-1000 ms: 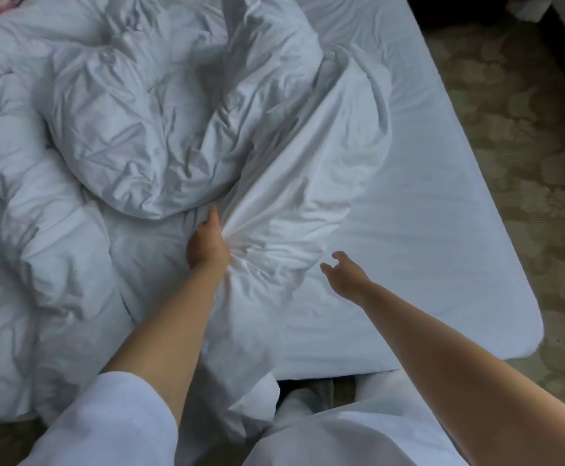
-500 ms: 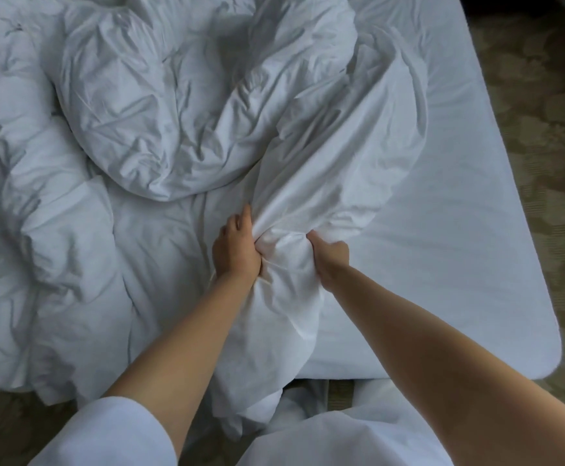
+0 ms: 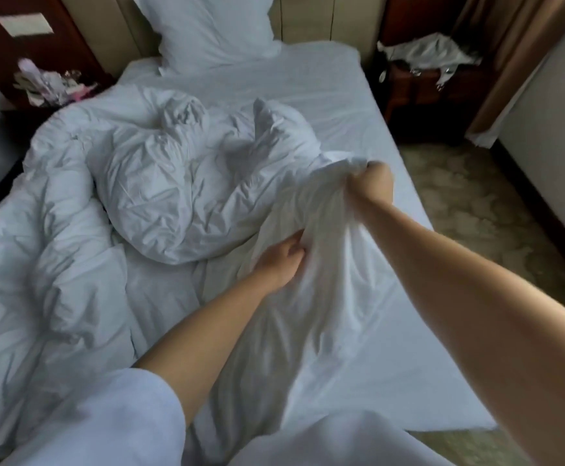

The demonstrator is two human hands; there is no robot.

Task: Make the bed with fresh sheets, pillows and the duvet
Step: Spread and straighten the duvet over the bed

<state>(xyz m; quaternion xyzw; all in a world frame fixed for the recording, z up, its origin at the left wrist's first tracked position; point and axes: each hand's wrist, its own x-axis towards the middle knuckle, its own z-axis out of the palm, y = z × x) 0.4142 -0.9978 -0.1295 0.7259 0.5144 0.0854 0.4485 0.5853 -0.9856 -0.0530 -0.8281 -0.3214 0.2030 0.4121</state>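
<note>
On bed (image 3: 341, 105), both hands gripping duvet (image 3: 180, 196).

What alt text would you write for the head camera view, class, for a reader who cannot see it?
Both hands grip a bunched white duvet on a bed: the right hand lifts a fold of it and the left hand clutches the cloth lower down. A white pillow leans at the headboard, and the fitted sheet lies flat on the right.
</note>
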